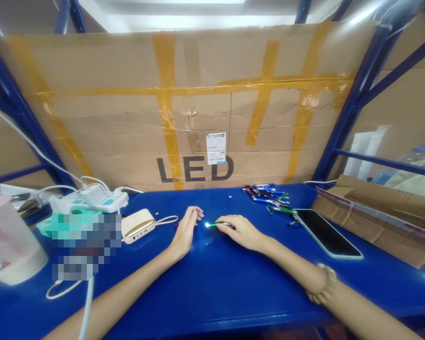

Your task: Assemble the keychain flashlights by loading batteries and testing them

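My right hand (pixel 241 230) rests on the blue table with its fingers closed round a small green flashlight (pixel 213 225). The flashlight's lit end points left and glows white. To the left of the light, my left hand (pixel 187 231) stands on its edge, fingers stretched out and slightly bent, apart from the flashlight. A small purple thing (pixel 176 226) shows partly behind that hand; I cannot make out what it is. Farther back on the right lies a pile of small coloured flashlights (pixel 267 192) with clips, red, blue and green among them.
A phone (pixel 327 234) lies right of the pile, beside an open cardboard box (pixel 371 217). On the left are a cream power bank (pixel 139 225), a power strip (pixel 104 202) with cables and a whitish container (pixel 12 241). A large taped cardboard sheet (pixel 127 137) walls off the back.
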Available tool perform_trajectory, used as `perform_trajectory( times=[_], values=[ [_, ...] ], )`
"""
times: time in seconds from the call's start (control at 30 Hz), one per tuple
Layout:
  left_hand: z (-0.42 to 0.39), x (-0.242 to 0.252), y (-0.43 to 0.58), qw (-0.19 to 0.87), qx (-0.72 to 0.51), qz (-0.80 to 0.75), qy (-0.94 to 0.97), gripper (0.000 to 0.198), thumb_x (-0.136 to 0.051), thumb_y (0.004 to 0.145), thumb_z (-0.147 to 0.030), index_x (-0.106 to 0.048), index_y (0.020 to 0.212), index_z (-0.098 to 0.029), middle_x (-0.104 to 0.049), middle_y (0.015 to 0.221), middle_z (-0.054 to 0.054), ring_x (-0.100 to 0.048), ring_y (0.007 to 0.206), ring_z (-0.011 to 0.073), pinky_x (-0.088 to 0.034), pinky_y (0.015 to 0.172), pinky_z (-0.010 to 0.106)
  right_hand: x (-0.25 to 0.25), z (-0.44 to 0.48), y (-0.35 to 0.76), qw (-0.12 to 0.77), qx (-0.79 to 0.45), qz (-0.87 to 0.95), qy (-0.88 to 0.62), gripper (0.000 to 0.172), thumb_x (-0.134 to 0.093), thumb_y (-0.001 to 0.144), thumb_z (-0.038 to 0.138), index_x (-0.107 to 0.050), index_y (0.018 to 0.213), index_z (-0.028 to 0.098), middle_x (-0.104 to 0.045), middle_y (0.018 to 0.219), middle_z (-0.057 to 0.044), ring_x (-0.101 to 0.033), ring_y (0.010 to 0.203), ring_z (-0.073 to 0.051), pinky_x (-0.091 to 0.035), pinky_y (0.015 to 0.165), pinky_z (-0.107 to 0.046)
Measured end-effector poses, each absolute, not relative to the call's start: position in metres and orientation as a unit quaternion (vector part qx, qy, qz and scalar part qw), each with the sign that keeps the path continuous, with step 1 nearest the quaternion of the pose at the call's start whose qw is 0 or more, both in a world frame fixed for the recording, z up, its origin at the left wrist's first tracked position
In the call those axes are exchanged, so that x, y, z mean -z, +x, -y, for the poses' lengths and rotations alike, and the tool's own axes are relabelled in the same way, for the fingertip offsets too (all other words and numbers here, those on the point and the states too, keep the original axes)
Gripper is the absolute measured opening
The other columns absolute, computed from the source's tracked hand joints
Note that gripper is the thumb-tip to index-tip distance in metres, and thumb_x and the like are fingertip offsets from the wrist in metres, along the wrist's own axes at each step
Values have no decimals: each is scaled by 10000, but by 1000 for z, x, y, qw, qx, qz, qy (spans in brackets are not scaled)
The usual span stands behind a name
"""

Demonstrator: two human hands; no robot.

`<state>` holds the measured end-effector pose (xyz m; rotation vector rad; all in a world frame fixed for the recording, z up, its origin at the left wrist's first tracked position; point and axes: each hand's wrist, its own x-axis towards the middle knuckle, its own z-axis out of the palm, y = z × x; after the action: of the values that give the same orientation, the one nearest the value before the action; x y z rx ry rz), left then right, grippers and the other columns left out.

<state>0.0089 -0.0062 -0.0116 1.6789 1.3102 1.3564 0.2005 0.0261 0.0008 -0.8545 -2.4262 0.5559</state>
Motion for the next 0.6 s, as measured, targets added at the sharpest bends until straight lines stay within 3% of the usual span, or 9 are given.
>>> perform_trajectory(
  times=[0.17, 0.37, 0.6],
  values=[
    [7, 11, 9, 299, -499, -490, 650, 338, -279, 898, -452, -509, 935, -207, -586, 937, 52, -536, 917, 195, -403, 784, 316, -3, -23, 201, 243, -196, 898, -308, 320, -374, 921, 340, -660, 832, 227, -677, 827, 3, -600, 763, -158, -421, 740, -281],
    [8, 11, 8, 302, -491, -494, 651, 343, -267, 903, -451, -500, 950, -204, -581, 956, 54, -531, 938, 198, -395, 805, 322, -2, -22, 201, 245, -186, 906, -291, 337, -313, 943, 341, -613, 1046, 228, -640, 1052, -30, -572, 952, -176, -409, 837, -313],
    [8, 11, 9, 301, -493, -498, 647, 342, -271, 900, -455, -499, 947, -205, -586, 952, 54, -534, 936, 198, -398, 804, 319, -3, -20, 200, 228, -154, 919, -283, 331, -300, 947, 363, -574, 1081, 236, -629, 1055, -26, -556, 953, -177, -396, 852, -338]
  ],
)
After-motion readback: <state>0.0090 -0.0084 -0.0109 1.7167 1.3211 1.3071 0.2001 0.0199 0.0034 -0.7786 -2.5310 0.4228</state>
